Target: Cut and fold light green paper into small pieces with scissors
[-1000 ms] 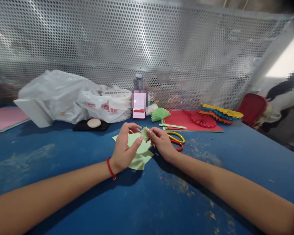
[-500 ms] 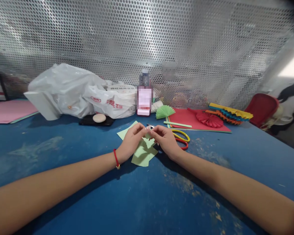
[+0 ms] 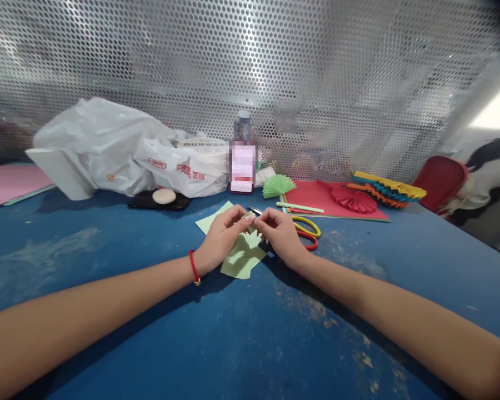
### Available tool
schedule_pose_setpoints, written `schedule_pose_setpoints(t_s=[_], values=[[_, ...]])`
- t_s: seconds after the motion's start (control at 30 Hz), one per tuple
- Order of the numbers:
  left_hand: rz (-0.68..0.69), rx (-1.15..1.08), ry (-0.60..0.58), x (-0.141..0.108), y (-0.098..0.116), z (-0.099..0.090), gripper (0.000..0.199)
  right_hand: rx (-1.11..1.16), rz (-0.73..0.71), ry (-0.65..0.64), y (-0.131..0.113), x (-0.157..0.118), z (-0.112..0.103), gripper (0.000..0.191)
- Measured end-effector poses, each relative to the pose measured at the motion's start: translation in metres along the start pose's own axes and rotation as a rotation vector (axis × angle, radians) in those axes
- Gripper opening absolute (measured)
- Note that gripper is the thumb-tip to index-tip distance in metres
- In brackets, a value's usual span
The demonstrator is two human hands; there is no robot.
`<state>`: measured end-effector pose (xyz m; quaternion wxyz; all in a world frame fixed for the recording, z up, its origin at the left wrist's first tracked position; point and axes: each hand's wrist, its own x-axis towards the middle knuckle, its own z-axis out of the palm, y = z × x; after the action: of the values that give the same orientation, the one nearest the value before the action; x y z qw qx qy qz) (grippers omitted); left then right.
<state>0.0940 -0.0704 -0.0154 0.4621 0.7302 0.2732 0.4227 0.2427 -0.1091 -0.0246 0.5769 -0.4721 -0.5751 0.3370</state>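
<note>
My left hand (image 3: 221, 236), with a red cord bracelet (image 3: 194, 268) at the wrist, is closed, thumb pressed to its fingers. Facing it, my right hand (image 3: 282, 236) makes a similar pinch, and the fingertips meet. Between them is a small piece of light green paper (image 3: 250, 214), mostly hidden by the fingers. Cut pieces of green paper (image 3: 238, 266) lie on the table under the hands, partly overlapping. Scissors (image 3: 310, 245) with red and yellow handles rest just beyond my right hand, their blades partly covered by it.
On the blue table (image 3: 158, 333), a phone (image 3: 242, 166) stands upright before a bottle (image 3: 244, 129). White plastic bags (image 3: 108, 150) and a black item (image 3: 144, 200) are at left. Red sheets (image 3: 304, 194), a green paper fan (image 3: 278, 186) and folded strips (image 3: 391, 186) lie right. Behind is perforated metal.
The view has shifted slightly, so the background sits a little higher and further left. Both hands keep their pinch, and less of the green piece shows between the fingertips.
</note>
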Motion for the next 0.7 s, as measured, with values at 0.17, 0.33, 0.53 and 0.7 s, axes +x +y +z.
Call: schedule_pose_setpoints(t_s=[0.17,0.33,0.53,0.7], values=[[-0.005,-0.026,-0.014,-0.0020,-0.0025,0.0004,0.026,-0.008,-0.003,0.019,0.0021,0.0003,-0.0008,0.039],[0.023,-0.026,-0.020,-0.0042,-0.0049,0.0012,0.025,0.009,-0.011,0.002,0.0044,0.0002,-0.0014,0.033],[0.026,-0.016,-0.019,-0.0040,-0.0040,0.0009,0.024,0.022,-0.020,-0.006,0.0051,-0.0002,-0.0023,0.029],[0.010,-0.018,-0.017,-0.0031,-0.0041,0.0006,0.024,0.014,-0.018,-0.005,0.0049,0.0001,-0.0021,0.028]])
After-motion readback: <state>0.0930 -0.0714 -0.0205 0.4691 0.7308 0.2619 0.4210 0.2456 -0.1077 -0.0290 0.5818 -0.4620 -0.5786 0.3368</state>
